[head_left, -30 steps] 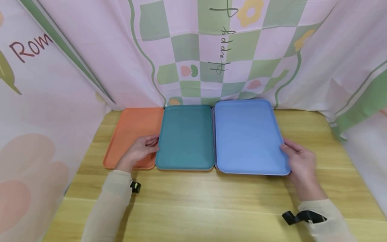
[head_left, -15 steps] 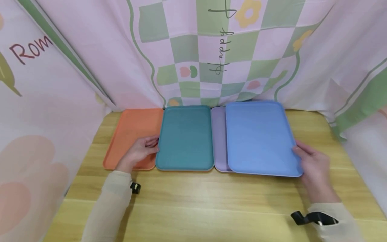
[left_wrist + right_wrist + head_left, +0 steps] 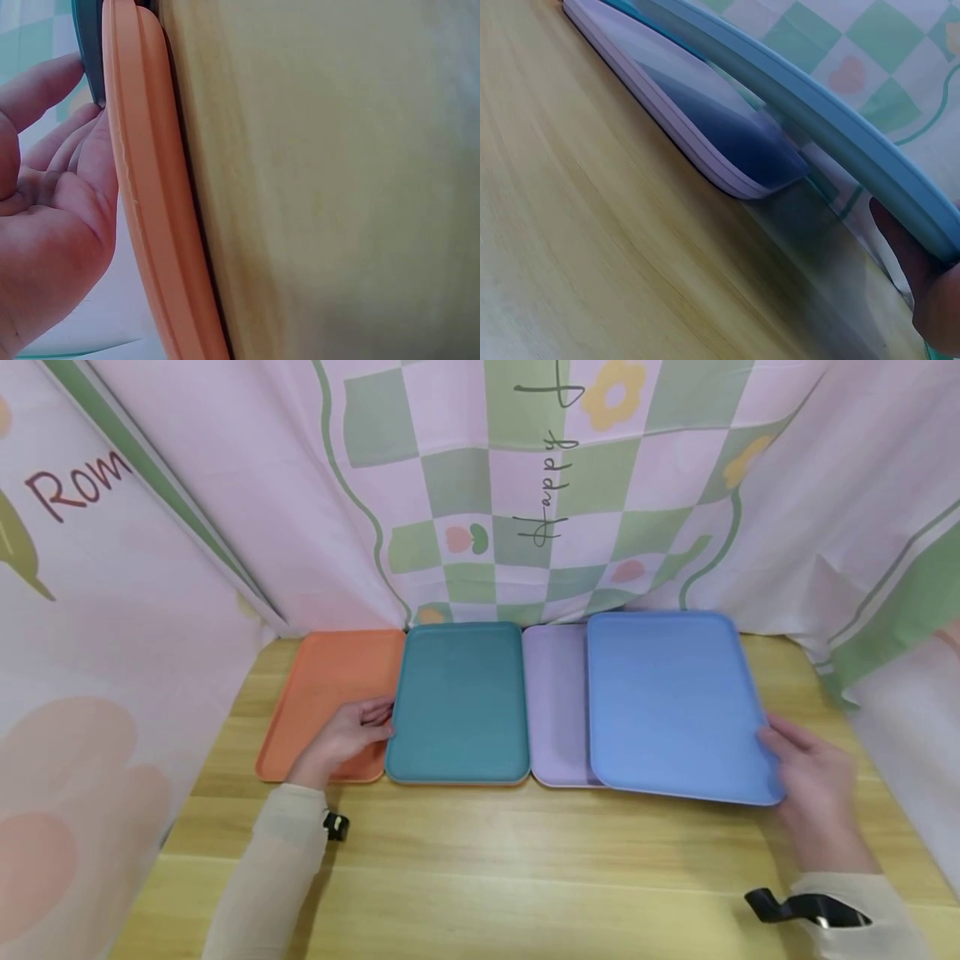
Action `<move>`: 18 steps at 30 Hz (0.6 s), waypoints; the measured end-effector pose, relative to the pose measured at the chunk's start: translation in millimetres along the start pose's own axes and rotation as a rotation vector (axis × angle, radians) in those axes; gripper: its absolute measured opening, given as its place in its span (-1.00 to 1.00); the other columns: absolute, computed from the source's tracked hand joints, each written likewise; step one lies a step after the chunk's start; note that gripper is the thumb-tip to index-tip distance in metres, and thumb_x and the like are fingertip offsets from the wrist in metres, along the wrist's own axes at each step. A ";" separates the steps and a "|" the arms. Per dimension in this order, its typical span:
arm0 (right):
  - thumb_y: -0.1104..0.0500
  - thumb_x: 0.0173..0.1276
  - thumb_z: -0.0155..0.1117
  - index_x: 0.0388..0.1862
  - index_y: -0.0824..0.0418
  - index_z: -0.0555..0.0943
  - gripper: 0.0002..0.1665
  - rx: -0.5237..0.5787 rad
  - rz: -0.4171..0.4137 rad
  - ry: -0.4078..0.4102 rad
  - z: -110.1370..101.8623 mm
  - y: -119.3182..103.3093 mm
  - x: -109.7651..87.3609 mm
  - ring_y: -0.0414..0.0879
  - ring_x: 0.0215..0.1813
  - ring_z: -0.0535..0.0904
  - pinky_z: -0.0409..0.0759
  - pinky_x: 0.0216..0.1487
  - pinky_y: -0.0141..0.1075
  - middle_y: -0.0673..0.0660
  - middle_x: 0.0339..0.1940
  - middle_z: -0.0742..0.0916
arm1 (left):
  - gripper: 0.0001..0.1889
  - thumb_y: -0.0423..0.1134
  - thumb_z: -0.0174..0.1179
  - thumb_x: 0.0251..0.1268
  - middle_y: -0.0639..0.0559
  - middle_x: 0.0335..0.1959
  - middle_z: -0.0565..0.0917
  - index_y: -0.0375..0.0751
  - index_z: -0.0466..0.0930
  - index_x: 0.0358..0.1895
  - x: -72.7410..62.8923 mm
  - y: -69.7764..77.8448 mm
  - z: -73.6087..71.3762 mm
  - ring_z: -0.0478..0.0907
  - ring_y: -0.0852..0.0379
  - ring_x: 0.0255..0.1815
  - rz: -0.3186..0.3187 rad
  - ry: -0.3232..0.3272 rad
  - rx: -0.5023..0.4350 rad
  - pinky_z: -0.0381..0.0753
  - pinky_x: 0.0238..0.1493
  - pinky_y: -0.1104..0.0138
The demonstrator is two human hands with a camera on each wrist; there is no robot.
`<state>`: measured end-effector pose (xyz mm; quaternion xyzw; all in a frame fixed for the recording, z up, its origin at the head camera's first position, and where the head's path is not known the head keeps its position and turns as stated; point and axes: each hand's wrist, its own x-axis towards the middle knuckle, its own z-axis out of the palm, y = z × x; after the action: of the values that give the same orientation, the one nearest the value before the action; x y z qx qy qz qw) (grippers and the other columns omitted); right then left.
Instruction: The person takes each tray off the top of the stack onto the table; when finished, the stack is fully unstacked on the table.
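Observation:
My left hand [image 3: 345, 737] pinches the left edge of the teal tray [image 3: 461, 702], thumb on the rim and fingers at its underside. Beneath that hand lies the orange tray [image 3: 348, 668], its rim [image 3: 150, 180] large in the left wrist view. My right hand [image 3: 813, 777] grips the right edge of the blue tray [image 3: 678, 702]. In the right wrist view the blue tray [image 3: 817, 112] is held tilted above the lilac tray [image 3: 652, 105]. The blue tray hides the right part of the lilac tray [image 3: 557, 710] from above.
All the trays stand in a row along the back of the wooden table [image 3: 480, 868]. A patterned curtain [image 3: 525, 485] hangs right behind them, and more cloth [image 3: 112, 610] closes the left side. Black straps with small devices [image 3: 806, 908] sit on the wrists.
My right hand has moved the blue tray to the right, uncovering more of the lilac tray under it. The left hand and the teal and orange trays have stayed put.

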<state>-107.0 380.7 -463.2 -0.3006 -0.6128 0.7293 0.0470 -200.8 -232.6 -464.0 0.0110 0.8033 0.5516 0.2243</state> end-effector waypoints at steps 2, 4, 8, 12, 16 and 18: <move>0.14 0.43 0.56 0.35 -0.15 0.74 -0.47 0.002 -0.001 0.012 -4.6 -1.4 1.2 -0.54 -0.23 0.66 0.72 -0.35 -0.52 -0.47 -0.18 0.75 | -0.29 -0.41 0.20 0.63 -0.35 0.72 0.22 -0.36 0.14 0.71 -0.1 0.1 -0.1 0.16 -0.23 0.76 -0.004 0.000 -0.004 0.39 0.66 -0.05; 0.16 0.41 0.58 0.30 -0.15 0.77 -0.50 0.008 -0.007 0.029 -8.2 -3.1 2.1 -0.56 -0.23 0.66 0.70 -0.35 -0.55 -0.46 -0.19 0.76 | -0.29 -0.41 0.20 0.63 -0.35 0.73 0.21 -0.36 0.13 0.72 -0.4 0.6 0.0 0.16 -0.23 0.77 -0.007 0.000 -0.006 0.39 0.66 -0.05; 0.18 0.41 0.58 0.21 -0.16 0.81 -0.56 0.016 -0.011 0.036 -15.4 -6.3 2.6 -0.57 -0.22 0.65 0.70 -0.34 -0.56 -0.48 -0.15 0.73 | -0.29 -0.41 0.19 0.63 -0.35 0.73 0.21 -0.36 0.13 0.72 -0.9 1.5 0.3 0.15 -0.23 0.77 -0.013 0.001 -0.008 0.38 0.66 -0.05; 0.18 0.42 0.57 0.16 -0.18 0.84 -0.61 0.012 -0.016 0.024 -23.2 -8.5 3.3 -0.51 -0.26 0.66 0.71 -0.38 -0.51 -0.44 -0.15 0.72 | -0.29 -0.41 0.18 0.64 -0.34 0.73 0.22 -0.36 0.13 0.72 -1.2 2.0 0.6 0.16 -0.22 0.77 -0.016 0.004 -0.003 0.38 0.66 -0.04; 0.19 0.42 0.57 0.17 -0.17 0.83 -0.60 0.006 -0.030 0.017 -32.1 -8.9 5.7 -0.48 -0.28 0.69 0.72 -0.41 -0.47 -0.44 -0.20 0.71 | -0.30 -0.40 0.18 0.64 -0.33 0.73 0.22 -0.35 0.14 0.72 -1.6 2.3 0.8 0.16 -0.22 0.77 -0.017 0.007 0.005 0.38 0.66 -0.03; 0.17 0.42 0.57 0.22 -0.18 0.81 -0.56 -0.008 -0.035 0.018 -37.1 -8.7 7.3 -0.48 -0.28 0.69 0.72 -0.42 -0.47 -0.45 -0.19 0.70 | -0.30 -0.40 0.18 0.64 -0.33 0.73 0.22 -0.35 0.14 0.72 -1.7 2.4 0.8 0.16 -0.22 0.77 -0.017 0.007 0.006 0.38 0.67 -0.03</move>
<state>-97.2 418.2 -460.5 -0.2965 -0.6204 0.7233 0.0639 -199.5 -231.3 -461.5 0.0033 0.8059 0.5472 0.2261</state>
